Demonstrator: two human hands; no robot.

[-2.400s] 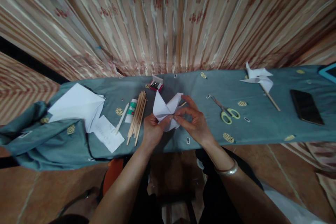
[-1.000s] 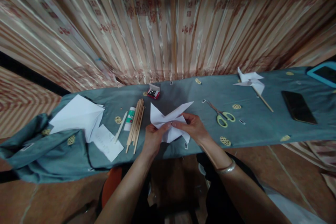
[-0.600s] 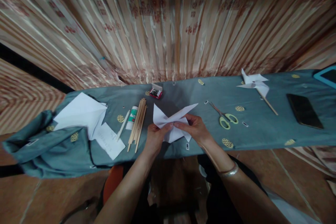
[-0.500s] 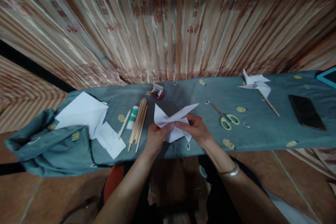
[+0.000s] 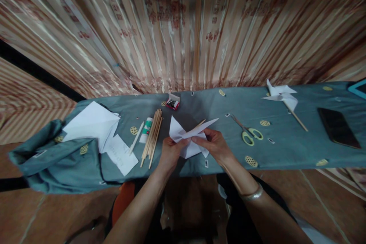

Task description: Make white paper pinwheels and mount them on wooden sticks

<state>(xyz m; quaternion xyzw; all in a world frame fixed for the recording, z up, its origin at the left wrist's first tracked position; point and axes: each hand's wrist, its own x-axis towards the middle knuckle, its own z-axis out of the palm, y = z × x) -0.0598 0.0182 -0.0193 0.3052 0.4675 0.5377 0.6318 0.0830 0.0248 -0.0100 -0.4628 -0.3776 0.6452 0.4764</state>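
Observation:
A white paper pinwheel [image 5: 192,151] is held over the near edge of the table, its pointed blades sticking up and outward. My left hand [image 5: 172,153] grips its left side, thumb near the centre. From the right, my right hand [image 5: 215,145] is closed on the same paper, its thumb also near the middle. Behind the blades the tip of a wooden stick [image 5: 201,122] shows; the rest of it is hidden. Left of my hands lie a bundle of wooden sticks [image 5: 153,135], a glue stick [image 5: 146,129] and a white pen [image 5: 136,138].
An opened small box of pins [image 5: 173,101] sits behind the sticks. White paper sheets [image 5: 90,122] and a written slip [image 5: 121,156] lie left. To the right are scissors [image 5: 248,131], a finished pinwheel on a stick [image 5: 283,95], a phone [image 5: 338,127] and a blue-edged tablet [image 5: 358,88].
A stick tip now shows behind the paper pinwheel. The whole view has shifted slightly. Both hands keep their hold near the pinwheel's centre.

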